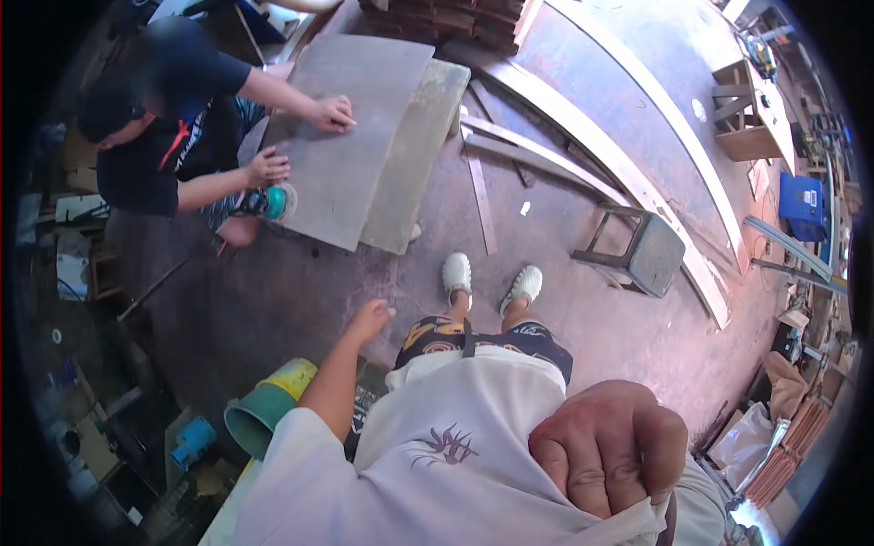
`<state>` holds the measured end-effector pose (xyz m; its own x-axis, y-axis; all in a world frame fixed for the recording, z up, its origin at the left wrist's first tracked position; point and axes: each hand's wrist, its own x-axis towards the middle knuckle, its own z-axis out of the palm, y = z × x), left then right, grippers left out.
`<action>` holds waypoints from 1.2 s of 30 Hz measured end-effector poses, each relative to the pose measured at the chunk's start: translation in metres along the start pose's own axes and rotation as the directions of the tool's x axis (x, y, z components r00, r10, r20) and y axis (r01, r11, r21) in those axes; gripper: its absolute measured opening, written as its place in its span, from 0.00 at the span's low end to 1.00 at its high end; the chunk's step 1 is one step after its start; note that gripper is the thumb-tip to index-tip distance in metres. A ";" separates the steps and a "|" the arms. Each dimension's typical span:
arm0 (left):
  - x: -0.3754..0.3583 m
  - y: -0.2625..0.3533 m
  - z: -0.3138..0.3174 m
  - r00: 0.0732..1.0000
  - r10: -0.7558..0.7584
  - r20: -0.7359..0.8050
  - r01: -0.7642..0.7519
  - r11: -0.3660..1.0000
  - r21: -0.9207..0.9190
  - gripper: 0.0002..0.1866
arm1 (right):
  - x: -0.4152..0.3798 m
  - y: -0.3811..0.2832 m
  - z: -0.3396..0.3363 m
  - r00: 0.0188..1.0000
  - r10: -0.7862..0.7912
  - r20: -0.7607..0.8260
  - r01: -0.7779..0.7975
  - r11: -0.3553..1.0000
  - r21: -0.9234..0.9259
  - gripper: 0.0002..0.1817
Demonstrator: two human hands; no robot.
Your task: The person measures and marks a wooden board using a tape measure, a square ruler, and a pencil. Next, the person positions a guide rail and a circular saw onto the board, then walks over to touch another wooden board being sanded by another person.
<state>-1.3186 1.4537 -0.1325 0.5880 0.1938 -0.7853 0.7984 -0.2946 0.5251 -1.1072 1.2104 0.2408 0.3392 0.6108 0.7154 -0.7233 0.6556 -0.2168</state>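
Observation:
My left hand point(371, 320) hangs low on the left above the floor, away from the board and the bucket. Its fingers are loosely curled in, and nothing shows in them. Large and close to the camera, my right hand point(610, 448) is raised in front of the right side of my white shirt point(492, 409). Its fingers are folded tightly; whether they grip anything is hidden. Across from me, another person point(182, 127) sits or crouches with both hands at a thin grey sheet point(350, 127). A green round-headed power tool point(278, 202) is by that person's lower hand.
Under the sheet lies a paler panel point(414, 164). A dark stool point(642, 255) stands ahead on the right, beside long wooden strips point(583, 118) on the floor. Left of me are a green bucket point(250, 419) and a blue container point(193, 441). Shelving and clutter line the right.

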 end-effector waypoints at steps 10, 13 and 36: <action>-0.017 -0.014 -0.018 0.996 -0.013 -0.086 0.006 0.997 -0.081 0.30 | -0.010 -0.009 -0.007 0.950 0.236 0.204 -0.241 0.970 -0.002 0.09; -0.028 -0.010 -0.022 0.995 -0.038 -0.097 0.030 0.996 -0.082 0.29 | -0.029 -0.022 -0.018 0.932 0.325 0.160 -0.310 0.944 -0.110 0.09; 0.081 0.060 0.026 0.993 0.097 -0.062 -0.097 0.995 0.001 0.32 | -0.490 -0.158 -0.012 -0.319 -0.219 -0.922 -0.929 -0.119 0.350 0.13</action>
<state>-1.2264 1.4277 -0.1736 0.6694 0.2221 -0.7089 0.7376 -0.3128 0.5984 -1.1520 0.8131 -0.0842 0.6048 0.0704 -0.7933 -0.4397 -0.8010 -0.4063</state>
